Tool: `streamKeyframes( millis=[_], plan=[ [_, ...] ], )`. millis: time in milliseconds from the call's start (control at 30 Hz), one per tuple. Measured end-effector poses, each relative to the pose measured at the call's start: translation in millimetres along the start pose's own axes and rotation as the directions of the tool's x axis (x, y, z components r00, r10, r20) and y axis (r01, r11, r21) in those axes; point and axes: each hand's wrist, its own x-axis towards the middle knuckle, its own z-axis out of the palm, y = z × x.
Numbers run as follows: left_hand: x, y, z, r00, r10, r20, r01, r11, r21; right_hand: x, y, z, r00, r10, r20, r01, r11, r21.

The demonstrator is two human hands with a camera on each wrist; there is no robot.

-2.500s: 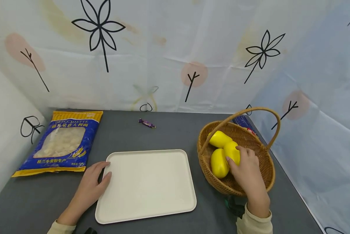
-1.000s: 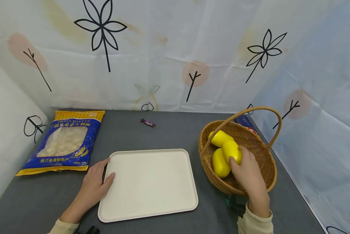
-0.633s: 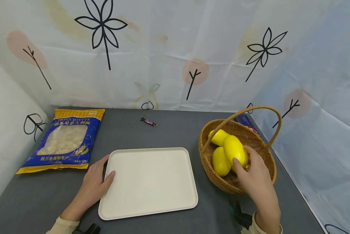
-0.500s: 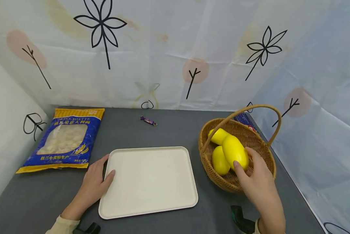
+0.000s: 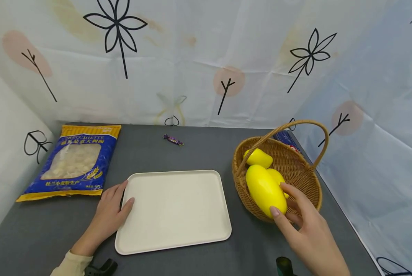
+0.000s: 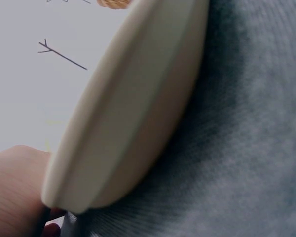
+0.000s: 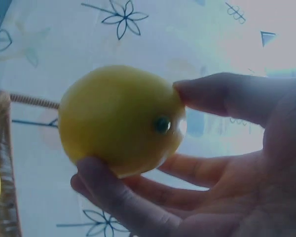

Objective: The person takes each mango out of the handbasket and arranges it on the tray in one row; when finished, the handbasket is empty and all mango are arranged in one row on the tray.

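In the head view my right hand [image 5: 306,222] grips a smooth yellow mango [image 5: 266,191] over the near left part of a wicker basket [image 5: 297,172]. The right wrist view shows the thumb and fingers round the mango [image 7: 113,116], a dark green stem spot at its end. Behind it in the basket lie a second yellow fruit [image 5: 277,177], partly covered, and a third yellow piece [image 5: 259,158] under the handle. My left hand [image 5: 109,212] rests at the left edge of a cream tray [image 5: 175,211], thumb over the rim, fingers along its outer side.
A blue and yellow bag of orecchiette pasta [image 5: 75,161] lies at the back left. A purple wrapped candy [image 5: 173,140] lies behind the tray. A blue package [image 5: 285,138] is half hidden behind the basket, whose tall handle [image 5: 309,122] arches over it.
My right hand has taken hold of the mango and lifted it from among the other fruit, toward me and slightly left. The left hand has stayed at the tray.
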Motion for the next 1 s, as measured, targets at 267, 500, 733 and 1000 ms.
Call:
streamKeyframes(
  millis=[267, 500, 733, 1000],
  plan=[
    [1.1, 2.3, 1.1, 1.000, 0.000, 0.005, 0.000, 1.000, -0.008, 6.8, -11, 35, 0.986, -0.121, 0.111, 0.103, 0.982, 0.155],
    [0.0, 3.1, 2.2, 1.000, -0.006, 0.011, 0.006, 1.000, 0.003, 26.6, -5, 75, 0.972, -0.173, 0.157, 0.148, 0.976, 0.160],
    [-0.7, 2.5, -2.0, 0.998, -0.028, 0.047, 0.028, 1.000, 0.012, 43.4, 4, 109, 0.968, -0.231, 0.095, 0.225, 0.972, 0.066],
    [-0.5, -1.3, -2.2, 0.998, -0.031, 0.058, 0.030, 0.999, 0.018, 59.5, 15, 136, 0.937, -0.350, -0.012, 0.346, 0.931, -0.115]
  ],
)
